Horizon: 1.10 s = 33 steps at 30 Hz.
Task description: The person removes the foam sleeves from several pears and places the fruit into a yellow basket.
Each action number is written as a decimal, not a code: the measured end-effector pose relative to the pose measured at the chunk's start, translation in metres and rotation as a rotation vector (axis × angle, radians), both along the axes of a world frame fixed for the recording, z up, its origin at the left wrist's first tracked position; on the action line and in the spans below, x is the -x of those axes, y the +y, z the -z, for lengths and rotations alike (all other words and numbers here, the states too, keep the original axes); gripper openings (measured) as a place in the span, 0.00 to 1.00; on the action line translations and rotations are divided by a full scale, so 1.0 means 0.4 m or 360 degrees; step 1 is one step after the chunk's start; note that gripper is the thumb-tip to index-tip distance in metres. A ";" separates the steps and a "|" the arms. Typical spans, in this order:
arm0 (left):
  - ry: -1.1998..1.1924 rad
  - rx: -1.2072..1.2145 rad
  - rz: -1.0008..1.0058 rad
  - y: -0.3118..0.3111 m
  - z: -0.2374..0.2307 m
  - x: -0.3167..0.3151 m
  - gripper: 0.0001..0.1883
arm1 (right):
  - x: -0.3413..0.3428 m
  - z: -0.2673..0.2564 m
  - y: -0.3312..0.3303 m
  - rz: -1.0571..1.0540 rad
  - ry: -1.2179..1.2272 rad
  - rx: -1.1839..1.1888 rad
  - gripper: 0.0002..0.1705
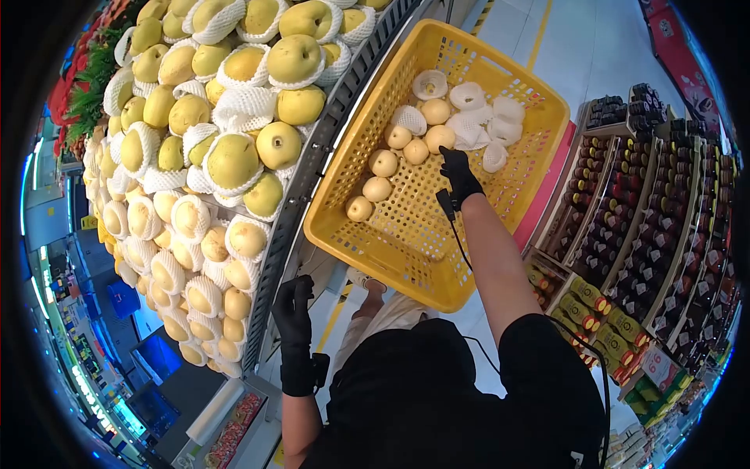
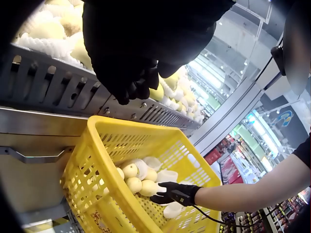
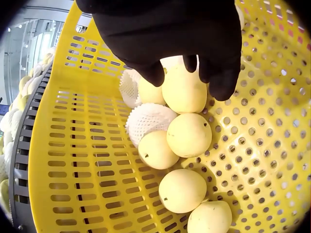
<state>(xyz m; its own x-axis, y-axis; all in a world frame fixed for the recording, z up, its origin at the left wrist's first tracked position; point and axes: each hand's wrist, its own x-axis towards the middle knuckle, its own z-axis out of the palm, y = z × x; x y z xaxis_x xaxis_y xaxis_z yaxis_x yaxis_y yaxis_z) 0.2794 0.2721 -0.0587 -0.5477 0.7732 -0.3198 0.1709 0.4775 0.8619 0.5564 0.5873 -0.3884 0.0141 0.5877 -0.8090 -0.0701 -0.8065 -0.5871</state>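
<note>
Inside the yellow basket point(image 1: 332, 223), several pale yellow pears point(image 1: 377, 189) lie along the side nearest the shelf. The black-gloved right hand point(image 1: 459, 173) reaches in, its fingers round a pear point(image 3: 184, 90) at the end of the group; the right wrist view shows thumb and fingers on either side of it. White foam nets point(image 1: 469, 129) lie beside the pears, and one net point(image 3: 149, 121) partly covers a pear. The gloved left hand point(image 1: 294, 313) is outside the basket near the shelf edge, fingers curled with nothing seen in them; in the left wrist view it is a dark shape point(image 2: 150, 43).
A sloping display of large pears in foam nets point(image 1: 233, 160) stands left of the basket behind a dark slatted rail point(image 1: 301, 168). On the right are shelves of jars point(image 1: 617, 211) and green packets point(image 1: 617, 332). A cable runs from the right wrist.
</note>
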 end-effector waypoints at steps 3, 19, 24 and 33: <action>-0.0006 0.0054 -0.0004 0.014 -0.002 -0.004 0.10 | 0.010 -0.063 -0.006 0.0022 -0.0112 -0.0008 0.37; 0.0060 0.0162 0.0032 0.050 0.044 -0.023 0.08 | 0.087 0.152 0.112 0.0372 -0.0142 -0.0153 0.33; 0.0047 0.0131 0.0036 0.054 0.049 -0.028 0.08 | 0.063 0.307 0.116 0.0294 -0.0057 -0.0425 0.30; 0.0032 0.0059 0.0092 0.038 0.030 -0.027 0.08 | 0.039 0.141 -0.014 -0.0045 -0.0319 -0.1272 0.27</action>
